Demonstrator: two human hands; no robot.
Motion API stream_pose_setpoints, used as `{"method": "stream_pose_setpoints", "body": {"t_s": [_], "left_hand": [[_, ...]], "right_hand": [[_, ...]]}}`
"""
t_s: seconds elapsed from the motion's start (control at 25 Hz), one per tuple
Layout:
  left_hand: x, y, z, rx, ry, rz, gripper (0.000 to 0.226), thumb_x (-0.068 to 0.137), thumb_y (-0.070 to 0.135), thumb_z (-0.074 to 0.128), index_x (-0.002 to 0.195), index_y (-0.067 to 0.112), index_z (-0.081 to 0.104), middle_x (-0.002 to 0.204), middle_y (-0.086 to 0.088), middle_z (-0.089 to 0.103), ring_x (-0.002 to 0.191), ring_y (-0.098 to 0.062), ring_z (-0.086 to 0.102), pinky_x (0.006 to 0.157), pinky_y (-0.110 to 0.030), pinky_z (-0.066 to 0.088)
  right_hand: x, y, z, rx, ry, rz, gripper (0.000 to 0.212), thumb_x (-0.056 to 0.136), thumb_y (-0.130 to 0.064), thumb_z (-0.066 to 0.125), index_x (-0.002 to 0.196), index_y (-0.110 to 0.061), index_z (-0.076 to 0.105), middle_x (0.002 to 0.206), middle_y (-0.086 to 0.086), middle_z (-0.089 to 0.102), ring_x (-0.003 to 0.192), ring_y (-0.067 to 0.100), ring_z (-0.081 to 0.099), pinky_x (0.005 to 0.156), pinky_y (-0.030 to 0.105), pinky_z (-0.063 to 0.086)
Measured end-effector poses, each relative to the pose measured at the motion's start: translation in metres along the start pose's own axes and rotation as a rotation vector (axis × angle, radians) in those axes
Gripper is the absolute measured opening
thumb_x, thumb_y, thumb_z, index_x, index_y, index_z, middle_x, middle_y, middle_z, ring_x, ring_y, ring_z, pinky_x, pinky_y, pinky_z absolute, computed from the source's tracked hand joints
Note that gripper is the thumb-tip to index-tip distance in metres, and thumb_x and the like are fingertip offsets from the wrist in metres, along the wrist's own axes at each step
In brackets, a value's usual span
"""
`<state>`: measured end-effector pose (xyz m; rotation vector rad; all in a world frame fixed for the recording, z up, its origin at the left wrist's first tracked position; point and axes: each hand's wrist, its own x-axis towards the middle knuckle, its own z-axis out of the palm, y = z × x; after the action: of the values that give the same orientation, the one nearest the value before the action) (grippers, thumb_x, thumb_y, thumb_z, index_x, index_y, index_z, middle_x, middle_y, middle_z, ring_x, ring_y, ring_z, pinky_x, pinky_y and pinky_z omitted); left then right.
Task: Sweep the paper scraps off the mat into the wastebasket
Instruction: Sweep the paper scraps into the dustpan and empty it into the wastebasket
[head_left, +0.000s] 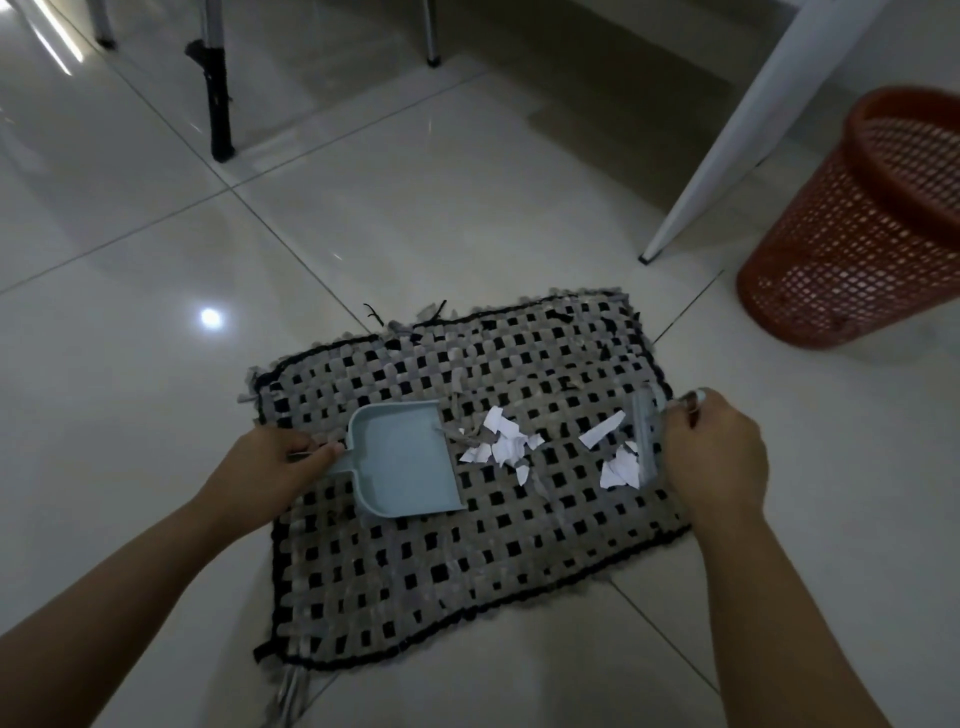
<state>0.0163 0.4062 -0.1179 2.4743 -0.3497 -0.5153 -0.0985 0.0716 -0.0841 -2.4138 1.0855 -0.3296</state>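
A grey and black woven mat (467, 561) lies on the tiled floor. Several white paper scraps (506, 444) are scattered across its middle. My left hand (270, 470) grips the handle of a pale blue dustpan (400, 460), which rests on the mat with its open edge toward the scraps. My right hand (719, 457) grips a small grey hand brush (644, 439) at the mat's right side, bristles down beside the rightmost scraps (618, 470). A red mesh wastebasket (852, 244) stands on the floor at the far right, past the mat.
A slanted white furniture leg (727, 156) comes down between the mat and the wastebasket. A black leg (218, 104) and thin metal legs (431, 36) stand at the back. Glossy tiled floor (156, 364) surrounds the mat.
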Motion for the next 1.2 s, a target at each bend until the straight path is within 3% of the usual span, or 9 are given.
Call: {"method": "stream_pose_setpoints", "body": {"t_s": [0.12,0.2,0.28,0.4,0.6,0.8,0.96,1.08,1.2], "left_hand": [[-0.001,-0.003,0.006,-0.007,0.016,0.004,0.048,0.09,0.027,0.055,0.048,0.008,0.043,0.045,-0.007,0.039,0.042,-0.02,0.036,0.049,-0.026,0.026],[-0.005,-0.005,0.012,-0.015,0.014,0.005,0.048,0.09,0.03,0.055,0.047,0.009,0.044,0.043,-0.007,0.04,0.041,-0.019,0.037,0.049,-0.026,0.028],[-0.007,-0.005,0.017,-0.026,0.0,0.007,0.049,0.09,0.032,0.053,0.047,0.011,0.042,0.045,-0.008,0.041,0.042,-0.02,0.037,0.049,-0.026,0.028],[-0.01,-0.003,0.02,-0.025,-0.011,0.0,0.048,0.091,0.028,0.053,0.047,0.012,0.041,0.045,-0.005,0.039,0.04,-0.019,0.035,0.049,-0.026,0.027],[-0.014,0.001,0.022,-0.003,-0.017,-0.019,0.048,0.092,0.029,0.051,0.049,0.01,0.043,0.041,0.0,0.034,0.037,-0.014,0.031,0.047,-0.026,0.025],[-0.019,0.001,0.024,-0.013,-0.029,-0.035,0.05,0.093,0.031,0.049,0.048,0.013,0.037,0.043,-0.001,0.034,0.039,-0.015,0.031,0.047,-0.026,0.024],[-0.023,-0.001,0.026,-0.038,-0.049,-0.048,0.049,0.093,0.032,0.047,0.049,0.014,0.035,0.046,-0.002,0.034,0.042,-0.015,0.031,0.048,-0.027,0.025],[-0.024,-0.002,0.027,-0.045,-0.066,-0.053,0.048,0.094,0.033,0.045,0.051,0.014,0.035,0.05,-0.003,0.035,0.044,-0.015,0.031,0.049,-0.027,0.026],[-0.026,-0.003,0.028,-0.075,-0.068,-0.054,0.048,0.094,0.034,0.045,0.052,0.013,0.037,0.051,-0.003,0.037,0.046,-0.016,0.033,0.05,-0.027,0.027]], "right_hand": [[-0.005,0.001,0.013,-0.025,-0.056,-0.029,0.037,0.091,-0.007,0.043,0.055,-0.014,0.038,0.059,0.01,0.052,0.057,0.023,0.044,0.044,0.022,0.02],[-0.014,-0.007,0.027,-0.053,-0.093,-0.114,0.026,0.093,-0.009,0.043,0.073,-0.005,0.06,0.073,0.017,0.063,0.061,0.021,0.046,0.044,0.018,0.019],[-0.026,-0.023,0.039,-0.084,-0.148,-0.199,0.024,0.093,-0.011,0.043,0.092,0.003,0.063,0.075,0.017,0.063,0.06,0.021,0.047,0.043,0.018,0.021],[-0.043,-0.051,0.053,-0.046,-0.221,-0.311,0.025,0.093,-0.011,0.042,0.101,0.002,0.062,0.081,0.018,0.066,0.06,0.022,0.048,0.042,0.021,0.025],[-0.063,-0.072,0.062,0.058,-0.264,-0.412,0.022,0.091,-0.01,0.046,0.072,-0.004,0.053,0.058,0.007,0.05,0.046,0.014,0.034,0.042,0.024,0.022],[-0.04,-0.061,0.044,0.057,-0.188,-0.24,0.026,0.094,-0.016,0.044,0.069,-0.008,0.048,0.055,0.004,0.045,0.049,0.021,0.046,0.05,0.034,0.045],[-0.03,-0.06,0.044,-0.047,-0.204,-0.238,0.027,0.093,-0.013,0.044,0.066,-0.009,0.043,0.054,0.0,0.037,0.047,0.017,0.036,0.042,0.022,0.02],[-0.046,-0.076,0.057,-0.089,-0.316,-0.372,0.023,0.093,-0.014,0.043,0.078,0.0,0.055,0.064,0.007,0.051,0.058,0.022,0.044,0.042,0.021,0.02],[-0.067,-0.095,0.064,-0.061,-0.417,-0.492,0.023,0.093,-0.014,0.041,0.085,0.001,0.057,0.07,0.011,0.054,0.053,0.017,0.039,0.044,0.02,0.018]]}}
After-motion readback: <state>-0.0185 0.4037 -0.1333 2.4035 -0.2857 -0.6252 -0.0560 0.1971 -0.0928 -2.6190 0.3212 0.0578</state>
